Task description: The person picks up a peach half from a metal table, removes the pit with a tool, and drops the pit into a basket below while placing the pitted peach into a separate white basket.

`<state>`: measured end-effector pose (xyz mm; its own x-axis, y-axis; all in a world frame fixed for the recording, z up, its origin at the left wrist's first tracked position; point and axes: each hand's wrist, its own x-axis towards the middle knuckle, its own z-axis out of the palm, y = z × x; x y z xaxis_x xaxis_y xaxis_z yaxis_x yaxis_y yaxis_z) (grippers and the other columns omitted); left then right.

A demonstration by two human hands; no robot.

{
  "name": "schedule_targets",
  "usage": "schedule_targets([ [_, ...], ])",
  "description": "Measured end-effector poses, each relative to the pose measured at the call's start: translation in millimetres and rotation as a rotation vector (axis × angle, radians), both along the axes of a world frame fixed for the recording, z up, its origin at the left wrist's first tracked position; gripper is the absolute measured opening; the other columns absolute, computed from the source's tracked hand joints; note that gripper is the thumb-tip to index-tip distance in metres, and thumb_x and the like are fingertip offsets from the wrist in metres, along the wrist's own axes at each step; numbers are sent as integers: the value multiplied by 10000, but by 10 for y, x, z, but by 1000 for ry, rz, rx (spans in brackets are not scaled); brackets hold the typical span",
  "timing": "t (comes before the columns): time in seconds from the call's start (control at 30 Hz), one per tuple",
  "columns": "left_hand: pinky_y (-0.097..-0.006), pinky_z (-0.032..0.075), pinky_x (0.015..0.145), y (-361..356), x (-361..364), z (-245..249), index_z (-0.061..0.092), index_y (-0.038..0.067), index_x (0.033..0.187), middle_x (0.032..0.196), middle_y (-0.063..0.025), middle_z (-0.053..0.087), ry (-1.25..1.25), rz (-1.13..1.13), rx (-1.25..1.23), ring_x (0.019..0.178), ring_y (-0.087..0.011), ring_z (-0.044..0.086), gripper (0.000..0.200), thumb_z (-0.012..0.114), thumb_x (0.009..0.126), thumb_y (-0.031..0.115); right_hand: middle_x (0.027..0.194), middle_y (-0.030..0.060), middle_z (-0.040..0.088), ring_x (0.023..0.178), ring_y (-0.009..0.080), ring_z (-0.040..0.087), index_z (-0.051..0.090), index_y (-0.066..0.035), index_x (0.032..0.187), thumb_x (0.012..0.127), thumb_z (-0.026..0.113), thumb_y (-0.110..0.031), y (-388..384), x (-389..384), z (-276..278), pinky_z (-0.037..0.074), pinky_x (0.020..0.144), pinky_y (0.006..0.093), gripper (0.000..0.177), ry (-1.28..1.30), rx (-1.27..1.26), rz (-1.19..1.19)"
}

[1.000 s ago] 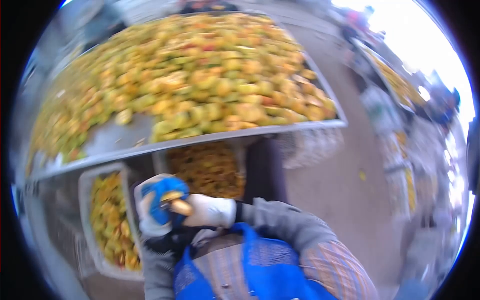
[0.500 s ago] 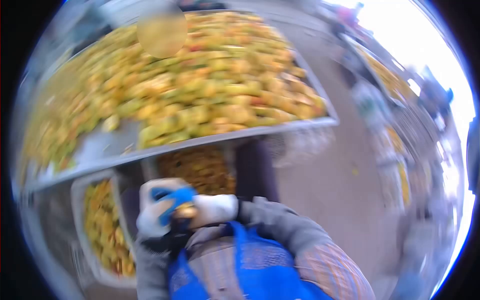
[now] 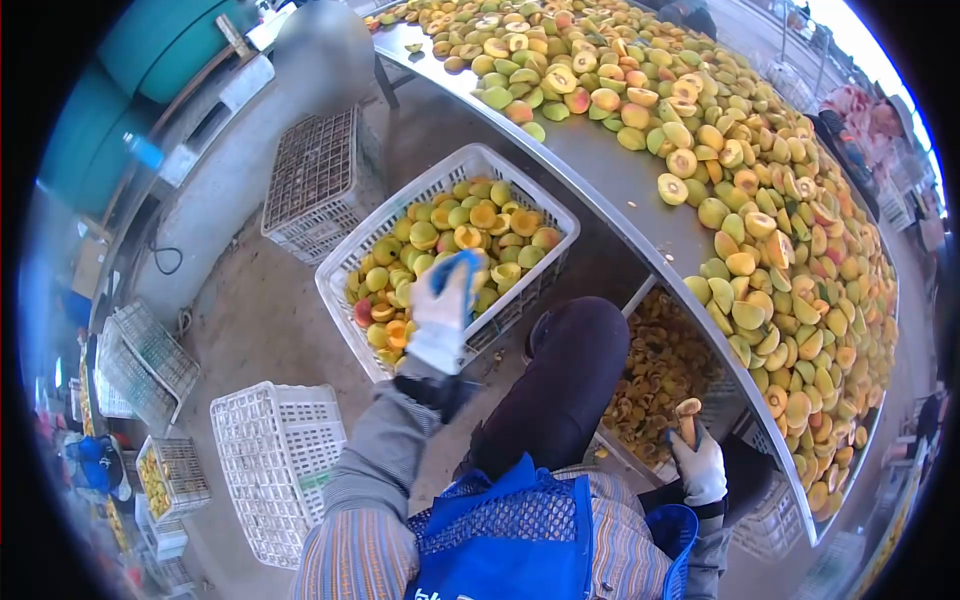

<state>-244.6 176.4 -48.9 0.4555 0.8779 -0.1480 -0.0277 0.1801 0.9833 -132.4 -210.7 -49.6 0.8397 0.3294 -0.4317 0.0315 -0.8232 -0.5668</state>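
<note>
My left hand [image 3: 438, 305], in a white glove with blue fingertips, reaches over a white plastic basket [image 3: 335, 300]. Under it lie halved yellow-green peaches [image 3: 430, 235], some cut side up. Motion smears its fingers, and I cannot tell whether they hold a peach half. Lower right, my right hand [image 3: 700, 468], gloved alike, is closed around a tool with a rounded wooden handle [image 3: 687, 412] pointing up. The rest of the tool is hidden in the fist. Beside that hand, below the table edge, is a crate of brown-orange scraps [image 3: 650, 385].
A metal table [image 3: 590, 165] heaped with halved peaches runs along the right. To the left stand an upturned crate [image 3: 310, 175], a white crate [image 3: 270, 470] and stacked baskets [image 3: 145, 365]. Another person [image 3: 875, 125] is at the far right. My knee [image 3: 570, 370] sits between basket and table.
My view has swung left and sharpened. Both hands were together before my chest; now they are apart, the left out over the basket and the right beside the scrap crate.
</note>
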Motion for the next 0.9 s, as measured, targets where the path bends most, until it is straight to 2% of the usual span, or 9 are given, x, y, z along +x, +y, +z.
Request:
schedule_targets([
  [0.07,-411,485,877,378,-562,-572,653,43,1133,1162,-155,631,763,-153,795,998,-316,621,312,494,970,256,960,220,677,926,378,646,608,-27,1178,829,664,-345,8,5,-60,492,816,423,475,-60,-5,-21],
  [0.13,-459,451,938,575,-1395,-1957,599,55,1213,1269,-192,566,1258,-568,1687,1119,-385,554,461,416,978,406,977,233,671,941,382,643,583,-43,1221,839,651,-367,-5,-12,-140,496,824,431,505,-110,-6,-4],
  [0.27,-503,359,1024,409,-875,-1275,540,24,1240,1267,-228,526,1445,-650,544,1247,-423,418,666,496,860,569,888,230,676,831,398,658,602,-85,1147,868,553,-353,-90,5,-479,522,706,505,390,-183,-152,94],
  [0.33,-464,388,999,334,-308,-871,567,8,1210,1264,-224,531,1012,-468,827,1189,-399,470,626,590,833,508,852,191,695,803,375,680,619,-45,1046,894,446,-302,-55,-34,-746,539,697,493,344,75,-562,749],
  [0.43,-447,429,943,-43,867,10,606,13,1109,1121,-189,605,333,-394,1092,1090,-378,534,384,703,797,215,894,244,676,847,382,670,586,-36,1092,836,518,-276,53,14,-625,513,749,508,357,83,-392,624],
  [0.53,-424,456,900,-503,1881,389,632,32,1008,1072,-166,628,107,-611,1209,1025,-351,569,321,738,747,186,880,260,670,826,395,667,549,-59,1151,838,526,-288,122,124,-433,502,726,529,389,96,-277,488],
  [0.7,-432,472,880,-1281,2821,414,651,18,1048,1045,-195,660,731,-1490,1145,985,-364,619,616,742,659,487,872,234,678,819,383,670,586,-60,1109,838,534,-277,137,159,-628,514,703,512,351,174,-240,518],
  [0.8,-419,493,849,-1212,2884,223,658,71,1030,987,-172,669,525,-1418,1104,966,-333,633,522,799,620,362,885,204,692,827,347,685,668,-74,994,835,547,-238,140,69,-890,537,692,471,258,46,-169,512],
  [0.9,-393,469,952,-1340,2843,299,598,90,1170,1172,-164,584,820,-1252,1258,1095,-318,581,645,792,626,377,903,175,699,864,349,682,653,-95,1076,836,551,-205,154,44,-967,534,723,461,283,45,-192,519],
])
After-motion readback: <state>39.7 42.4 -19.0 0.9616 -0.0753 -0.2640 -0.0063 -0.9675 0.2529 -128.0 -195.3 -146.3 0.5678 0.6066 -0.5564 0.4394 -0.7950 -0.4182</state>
